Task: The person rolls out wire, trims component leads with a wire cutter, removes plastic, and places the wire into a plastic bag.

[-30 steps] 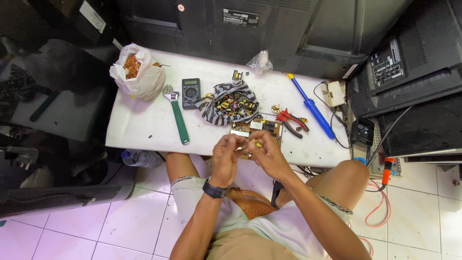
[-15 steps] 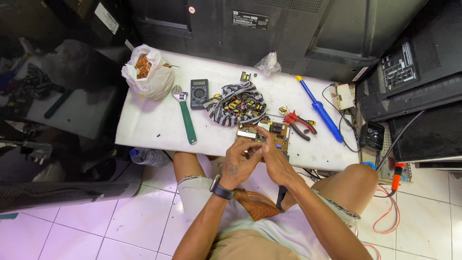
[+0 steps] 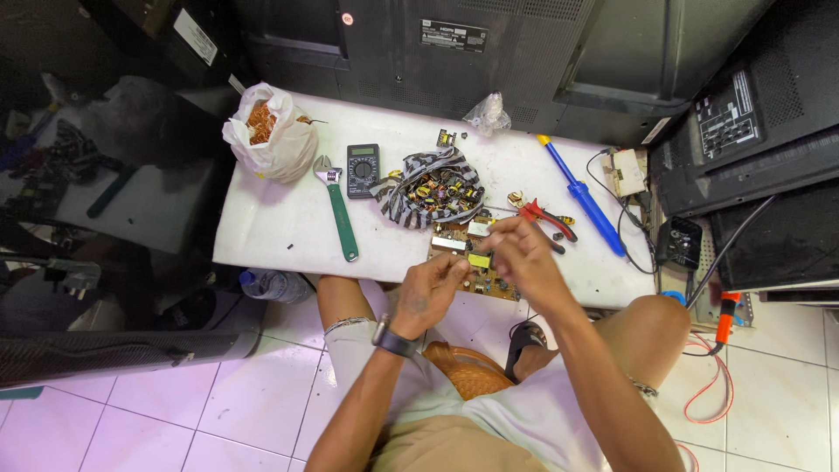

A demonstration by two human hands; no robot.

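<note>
A brown circuit board (image 3: pixel 463 253) with yellow and silver parts lies at the near edge of the white table (image 3: pixel 288 227). My left hand (image 3: pixel 430 293), with a dark watch on its wrist, grips the board's near edge. My right hand (image 3: pixel 520 253) hovers over the board's right side, its fingers pinched together and blurred; what they pinch cannot be made out. Just beyond the board sits a striped cloth (image 3: pixel 411 197) heaped with small transformers and coils (image 3: pixel 441 188).
On the table: a white bag of copper wire (image 3: pixel 266 131), a green adjustable wrench (image 3: pixel 339 210), a grey multimeter (image 3: pixel 363 168), red-handled pliers (image 3: pixel 549 218), a blue screwdriver (image 3: pixel 581 194), a clear plastic bag (image 3: pixel 488 114). Dark television backs stand behind and to the right. Orange-handled tool (image 3: pixel 724 316) on the floor.
The camera view has shifted so the table sits lower. My hands, earlier held together above my lap, have come apart onto the circuit board, with the right hand reaching farther right.
</note>
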